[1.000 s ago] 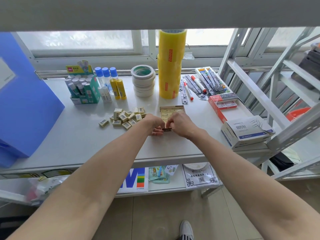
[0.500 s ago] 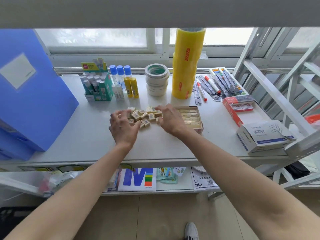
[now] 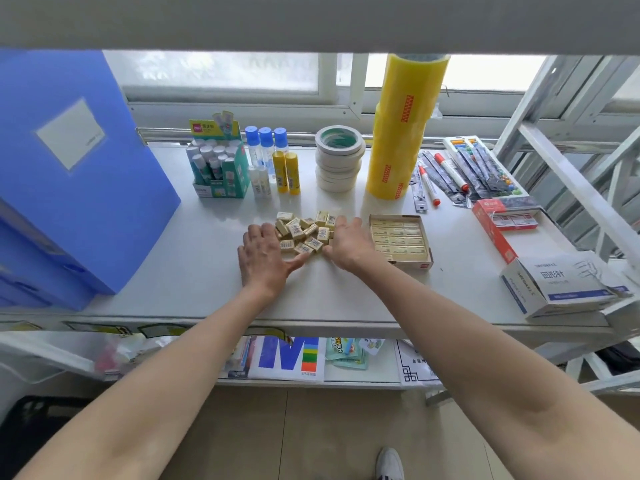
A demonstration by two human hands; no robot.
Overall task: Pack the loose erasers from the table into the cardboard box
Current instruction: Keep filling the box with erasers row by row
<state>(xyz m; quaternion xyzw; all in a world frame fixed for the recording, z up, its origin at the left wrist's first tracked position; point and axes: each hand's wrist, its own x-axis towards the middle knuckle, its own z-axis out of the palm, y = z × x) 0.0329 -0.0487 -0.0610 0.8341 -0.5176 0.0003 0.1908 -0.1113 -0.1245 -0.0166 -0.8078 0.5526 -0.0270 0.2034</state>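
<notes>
**Erasers corralled between both hands, box waiting at the right**

Erasers (image 3: 304,233) lie in a loose heap on the white table (image 3: 194,258), a jumble of small cream blocks with printed paper sleeves, some flat, some on edge. My left hand (image 3: 264,259) lies flat on the table against the heap's left side, fingers straight, thumb reaching along the near edge. My right hand (image 3: 349,245) cups the right side, fingers extended along the blocks; I cannot tell whether it pinches one. Neither hand clearly grips anything.

I judge this step to be gathering the pile before lifting a batch. To do it well I would squeeze the heap inward evenly from both sides, so no block escapes at the far edge, where nothing fences it. Sleeved blocks should slide easily on this smooth top, so gentle pressure ought to be enough.

Just right of my right hand sits the cardboard box (image 3: 429,252), a shallow brown tray with low walls, open on top. Rows of the same cream blocks already lie flat inside it, packed edge to edge. New ones should go in the same way, so I would turn each flat first.
</notes>
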